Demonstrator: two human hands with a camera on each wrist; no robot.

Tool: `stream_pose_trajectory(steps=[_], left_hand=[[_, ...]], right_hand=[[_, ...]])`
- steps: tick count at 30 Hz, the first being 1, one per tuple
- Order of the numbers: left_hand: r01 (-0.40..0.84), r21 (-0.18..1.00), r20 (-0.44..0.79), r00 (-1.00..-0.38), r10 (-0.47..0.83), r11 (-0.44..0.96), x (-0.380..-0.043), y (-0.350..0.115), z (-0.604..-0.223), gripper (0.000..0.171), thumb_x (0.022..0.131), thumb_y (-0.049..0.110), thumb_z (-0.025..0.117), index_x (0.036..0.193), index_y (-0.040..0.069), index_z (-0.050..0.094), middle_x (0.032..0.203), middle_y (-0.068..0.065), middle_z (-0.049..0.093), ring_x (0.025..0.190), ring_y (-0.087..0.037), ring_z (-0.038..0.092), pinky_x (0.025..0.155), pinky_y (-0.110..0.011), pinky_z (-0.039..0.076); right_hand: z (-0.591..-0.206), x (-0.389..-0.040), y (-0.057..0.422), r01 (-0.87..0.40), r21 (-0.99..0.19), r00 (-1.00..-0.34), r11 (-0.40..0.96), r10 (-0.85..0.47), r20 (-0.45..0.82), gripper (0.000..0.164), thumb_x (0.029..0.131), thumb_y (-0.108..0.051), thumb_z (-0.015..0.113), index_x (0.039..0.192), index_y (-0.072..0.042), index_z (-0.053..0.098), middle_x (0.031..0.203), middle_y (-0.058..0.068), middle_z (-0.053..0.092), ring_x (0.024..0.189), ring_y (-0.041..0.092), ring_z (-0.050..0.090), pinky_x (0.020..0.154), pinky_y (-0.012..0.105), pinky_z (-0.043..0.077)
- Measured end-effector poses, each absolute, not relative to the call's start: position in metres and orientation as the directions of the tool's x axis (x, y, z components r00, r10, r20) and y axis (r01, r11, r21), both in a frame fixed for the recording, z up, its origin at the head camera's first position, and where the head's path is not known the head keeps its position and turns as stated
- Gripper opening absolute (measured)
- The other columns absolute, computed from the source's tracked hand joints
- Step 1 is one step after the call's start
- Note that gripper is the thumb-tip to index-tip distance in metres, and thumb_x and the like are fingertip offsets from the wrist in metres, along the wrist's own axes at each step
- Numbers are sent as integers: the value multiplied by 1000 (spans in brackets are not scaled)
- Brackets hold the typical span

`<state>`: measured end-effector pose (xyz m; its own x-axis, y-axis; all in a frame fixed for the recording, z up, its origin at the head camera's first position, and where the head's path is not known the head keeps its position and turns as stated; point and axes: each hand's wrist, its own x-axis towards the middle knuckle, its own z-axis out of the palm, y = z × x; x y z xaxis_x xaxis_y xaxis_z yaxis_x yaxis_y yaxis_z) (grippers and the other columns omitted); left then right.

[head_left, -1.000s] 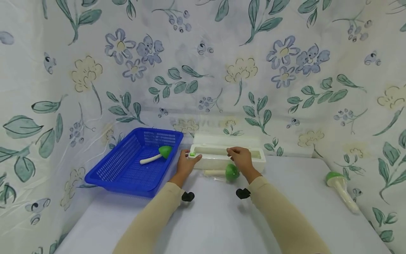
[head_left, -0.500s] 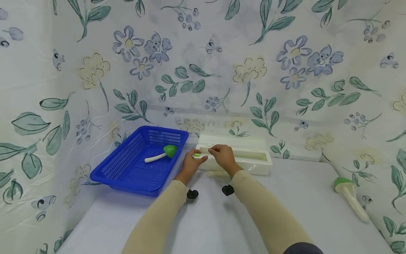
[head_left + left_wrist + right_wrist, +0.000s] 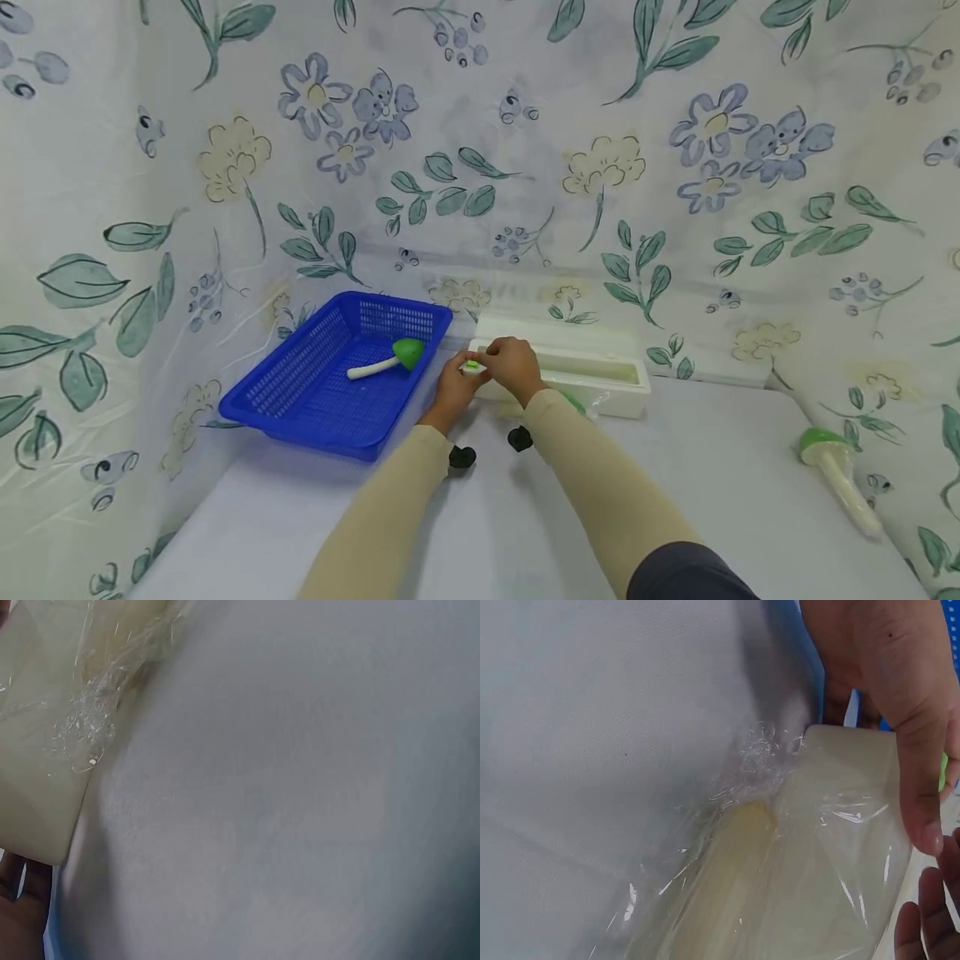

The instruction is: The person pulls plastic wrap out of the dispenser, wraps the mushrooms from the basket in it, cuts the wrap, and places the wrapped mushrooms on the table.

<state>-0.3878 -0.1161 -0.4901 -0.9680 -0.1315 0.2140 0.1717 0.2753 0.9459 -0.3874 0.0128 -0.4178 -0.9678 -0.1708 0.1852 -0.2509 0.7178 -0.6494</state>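
My left hand (image 3: 452,392) grips the left end of a long white cling film box (image 3: 630,402), thumb over its front in the right wrist view. A small green slider (image 3: 471,364) sits on that end. My right hand (image 3: 516,367) is just right of the slider, fingers bent; its fingertips (image 3: 932,889) look apart from the slider (image 3: 943,771) in the right wrist view. Clear film (image 3: 847,817) hangs over the box front. A toy mushroom (image 3: 727,877) lies under the film along the box, mostly hidden by my right arm in the head view.
At left stands a blue basket (image 3: 262,417) with a green-capped toy mushroom (image 3: 408,353) inside. Another toy mushroom (image 3: 843,483), shiny as if wrapped, lies at the table's right edge. The box's raised lid (image 3: 558,332) stands against the patterned backdrop (image 3: 525,217).
My right hand has moved left along the box top to beside the green slider, its arm now covering most of the front mushroom. My left hand keeps holding the box end.
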Motion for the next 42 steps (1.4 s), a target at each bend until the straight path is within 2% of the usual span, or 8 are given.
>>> stream_pose_trajectory(steps=[5,8,10,13,17,26,35,42], left_hand=[[222,939,257,-960,-107,264,-387,-116,-486,28,84,7,75,110,4,65,117,-13,60,107,-27,50,93,-44,41],[261,926,300,-948,-111,275,-390,-116,-489,28,82,0,74,108,1,65,113,-14,63,106,-27,52,92,-42,41],[285,916,328,-938,-115,283,-391,-117,-491,28,80,-3,73,107,0,66,110,-15,65,100,-25,53,89,-39,42],[280,919,323,-939,-121,278,-390,-117,-493,29,80,-5,71,108,1,66,101,-15,67,74,-18,52,72,-32,43],[265,926,307,-943,-127,271,-389,-116,-495,32,80,-6,70,111,2,66,100,-14,67,61,-11,45,61,-27,41],[184,951,226,-962,-155,250,-390,-116,-492,30,82,1,74,110,5,66,105,-11,66,84,-21,57,69,-30,45],[312,905,341,-939,-55,290,-396,-118,-486,17,81,-5,73,97,-4,68,99,-13,67,93,-23,55,82,-32,43],[312,900,337,-941,-33,306,-393,-119,-487,16,82,-2,75,95,-4,67,100,-13,68,95,-24,56,86,-36,44]], right_hand=[[-415,-389,3,-248,-586,-967,771,-165,193,38,87,-47,70,76,-10,71,70,-1,63,60,15,53,54,30,42],[-414,-389,-3,-244,-580,-969,778,-164,187,45,87,-46,70,60,-12,58,53,-4,47,48,12,39,45,28,31],[-414,-389,-6,-226,-567,-973,792,-156,171,46,88,-45,70,58,-13,55,50,-4,44,47,13,37,44,28,30],[-417,-390,-11,-215,-542,-975,813,-151,160,40,88,-41,71,61,-13,61,54,-4,51,49,13,44,45,30,35],[-422,-393,-13,-225,-506,-971,833,-150,185,24,87,-34,73,76,-13,74,70,-2,66,60,16,57,54,33,46],[-414,-396,-10,-226,-492,-973,841,-168,161,13,85,-27,75,87,-15,78,87,-1,72,81,22,67,70,36,53],[-412,-401,-4,-270,-441,-962,856,-219,164,14,86,-28,73,84,-15,77,84,-2,71,79,20,64,69,35,52],[-411,-402,-1,-248,-472,-969,846,-216,123,14,86,-27,73,79,-15,76,80,-3,69,76,19,62,68,35,51]])
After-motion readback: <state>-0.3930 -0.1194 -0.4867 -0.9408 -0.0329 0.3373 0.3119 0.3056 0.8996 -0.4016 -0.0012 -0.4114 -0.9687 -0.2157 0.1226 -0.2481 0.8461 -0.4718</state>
